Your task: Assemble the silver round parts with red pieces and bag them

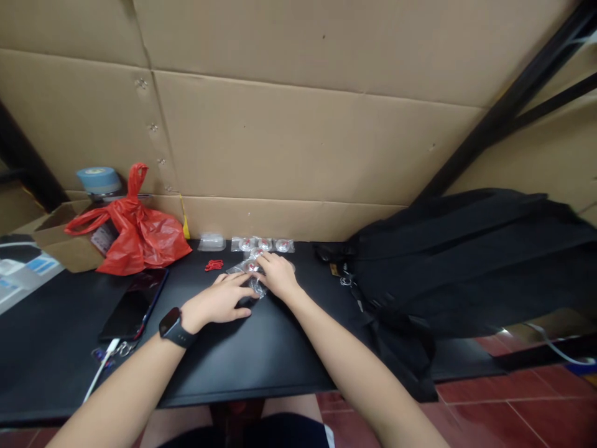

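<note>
Small round silver pieces with red marks, in clear plastic wrappers, lie in a cluster near the back of the black tabletop. My right hand (278, 275) curls over one wrapped round piece (253, 266), with thumb and fingers closed at its edge. My left hand (224, 300) lies flat with its fingers stretched and apart, the fingertips touching the crumpled clear wrapper (258, 287) of that piece. Behind them is a row of wrapped round pieces (264, 244). To the left sit a bundle of red cord (214, 266) and a clear plastic packet (211, 242).
On the left are a tied red plastic bag (149, 239), a cardboard box (69, 239), a blue-lidded container (99, 180) and a phone (133, 305) with a white cable (100, 370). A large black backpack (466, 267) fills the right side. A cardboard wall (280, 137) stands behind.
</note>
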`<state>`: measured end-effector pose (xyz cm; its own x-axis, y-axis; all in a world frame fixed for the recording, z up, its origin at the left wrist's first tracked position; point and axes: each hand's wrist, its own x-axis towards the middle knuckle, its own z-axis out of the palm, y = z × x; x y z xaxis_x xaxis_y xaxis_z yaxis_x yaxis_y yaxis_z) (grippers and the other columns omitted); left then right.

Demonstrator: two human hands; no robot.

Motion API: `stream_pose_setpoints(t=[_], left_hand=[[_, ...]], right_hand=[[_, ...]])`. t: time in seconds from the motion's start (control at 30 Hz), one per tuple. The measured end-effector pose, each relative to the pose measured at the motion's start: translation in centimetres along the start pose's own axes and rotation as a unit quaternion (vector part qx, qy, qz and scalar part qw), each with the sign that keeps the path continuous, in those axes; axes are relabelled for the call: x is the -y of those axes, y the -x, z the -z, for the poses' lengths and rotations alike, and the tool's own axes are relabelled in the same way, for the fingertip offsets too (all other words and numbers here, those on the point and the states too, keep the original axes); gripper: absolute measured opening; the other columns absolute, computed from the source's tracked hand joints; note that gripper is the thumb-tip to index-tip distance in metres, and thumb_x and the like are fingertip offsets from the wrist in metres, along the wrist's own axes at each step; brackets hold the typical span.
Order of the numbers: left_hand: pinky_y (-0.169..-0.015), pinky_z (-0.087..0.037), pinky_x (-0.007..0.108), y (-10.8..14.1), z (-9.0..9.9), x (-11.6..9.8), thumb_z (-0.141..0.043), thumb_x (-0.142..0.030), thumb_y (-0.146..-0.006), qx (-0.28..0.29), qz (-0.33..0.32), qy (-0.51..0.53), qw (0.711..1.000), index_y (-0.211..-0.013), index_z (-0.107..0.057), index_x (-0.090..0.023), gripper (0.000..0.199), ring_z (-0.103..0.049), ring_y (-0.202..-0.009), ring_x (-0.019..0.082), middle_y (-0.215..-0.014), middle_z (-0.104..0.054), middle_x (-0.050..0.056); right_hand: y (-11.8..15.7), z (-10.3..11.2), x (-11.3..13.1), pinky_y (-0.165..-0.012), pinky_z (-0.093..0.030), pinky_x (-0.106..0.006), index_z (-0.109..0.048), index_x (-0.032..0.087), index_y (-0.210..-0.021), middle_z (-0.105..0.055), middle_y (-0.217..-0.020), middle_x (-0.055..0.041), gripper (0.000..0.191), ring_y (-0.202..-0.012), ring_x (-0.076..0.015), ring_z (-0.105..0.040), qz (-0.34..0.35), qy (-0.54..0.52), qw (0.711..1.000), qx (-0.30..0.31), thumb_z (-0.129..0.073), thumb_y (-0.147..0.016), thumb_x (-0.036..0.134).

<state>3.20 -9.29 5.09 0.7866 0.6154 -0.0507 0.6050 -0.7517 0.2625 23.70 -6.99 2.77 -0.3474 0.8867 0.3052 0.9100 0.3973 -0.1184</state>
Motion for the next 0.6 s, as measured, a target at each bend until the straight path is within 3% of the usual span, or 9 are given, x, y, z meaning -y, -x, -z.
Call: stream_pose_setpoints(t=[0.07,0.17,0.27,0.43,0.6], left_hand=[[-0.112,-0.031,0.049,0.0,0.4,0.3,-0.064,-0.039,-0.089,-0.003,-0.003,0.006,1.000,-0.116,-0.068,-0.032,0.028,-0.040,-0.141,0.031,-0.150,-0.049,0.008],[-0.103,-0.040,0.039,0.0,0.8,0.7,-0.056,-0.037,-0.094,-0.021,-0.014,0.020,0.999,-0.100,-0.068,-0.025,0.018,-0.060,-0.118,0.025,-0.124,-0.066,0.007],[-0.092,-0.046,0.034,-0.3,0.8,0.9,-0.047,-0.025,-0.096,-0.069,0.006,0.012,0.998,-0.097,-0.064,-0.021,0.018,-0.064,-0.097,0.022,-0.106,-0.067,0.007],[-0.091,-0.047,0.035,-1.0,-0.3,1.1,-0.046,-0.011,-0.088,-0.142,0.059,-0.009,0.988,-0.113,-0.059,-0.021,0.030,-0.062,-0.100,0.022,-0.115,-0.061,0.009],[-0.086,-0.048,0.033,-1.5,-1.1,1.8,-0.058,-0.023,-0.088,-0.168,0.070,0.004,0.983,-0.107,-0.063,-0.022,0.019,-0.063,-0.095,0.022,-0.108,-0.063,0.006]], right_hand=[[0.3,0.5,-0.3,-0.084,-0.046,-0.034,-0.066,0.018,-0.111,-0.065,-0.111,-0.0109,0.024,-0.102,-0.0244,-0.059,0.026,-0.028,0.999,0.023,-0.064,-0.092,0.033],[1.1,1.4,-1.4,-0.088,-0.046,-0.032,-0.071,0.020,-0.109,-0.066,-0.108,-0.0079,0.024,-0.102,-0.0211,-0.060,0.080,-0.101,0.990,0.064,-0.064,-0.093,0.037],[1.5,1.9,-2.5,-0.089,-0.045,-0.030,-0.076,0.021,-0.100,-0.069,-0.102,-0.0061,0.026,-0.095,-0.0174,-0.063,0.089,-0.156,0.979,0.092,-0.052,-0.100,0.033],[1.4,1.4,-3.2,-0.085,-0.046,-0.027,-0.072,0.022,-0.110,-0.071,-0.103,-0.0047,0.030,-0.095,-0.0165,-0.064,0.073,-0.174,0.980,0.067,-0.063,-0.086,0.006],[1.3,1.1,-2.8,-0.075,-0.044,-0.023,-0.074,0.020,-0.091,-0.072,-0.089,-0.0023,0.008,-0.079,-0.0136,-0.062,0.033,-0.196,0.979,0.043,-0.069,-0.086,0.018]])
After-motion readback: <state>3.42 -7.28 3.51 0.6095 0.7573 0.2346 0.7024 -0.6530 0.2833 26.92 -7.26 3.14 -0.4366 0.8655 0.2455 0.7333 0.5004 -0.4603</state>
